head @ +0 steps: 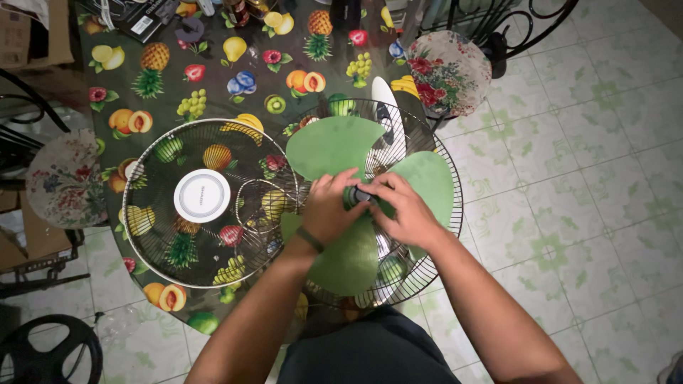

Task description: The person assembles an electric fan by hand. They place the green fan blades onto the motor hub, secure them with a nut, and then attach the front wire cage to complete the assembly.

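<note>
Both hands (370, 210) pinch the blade hub (361, 194) — rear grille (445, 235) overhangs the table edge.

Small black hub cap (361, 195) at the centre of the green three-bladed plastic fan blade (334, 146): mostly covered by fingers (334, 186) of both hands; grip not discernible. Dark clutter (146, 16) on the fruit-patterned worktop (206, 78): cut off by top edge, unidentifiable.

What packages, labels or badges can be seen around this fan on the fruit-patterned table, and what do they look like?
Round badge: centre of the loose front grille, left of the hands; white disc, grey ring.
Dark box: table's far edge, top left; black, flat, with a small white label.
Cardboard box: top left corner, beside the table; brown, partly cut off.
No screens or signs.
</note>
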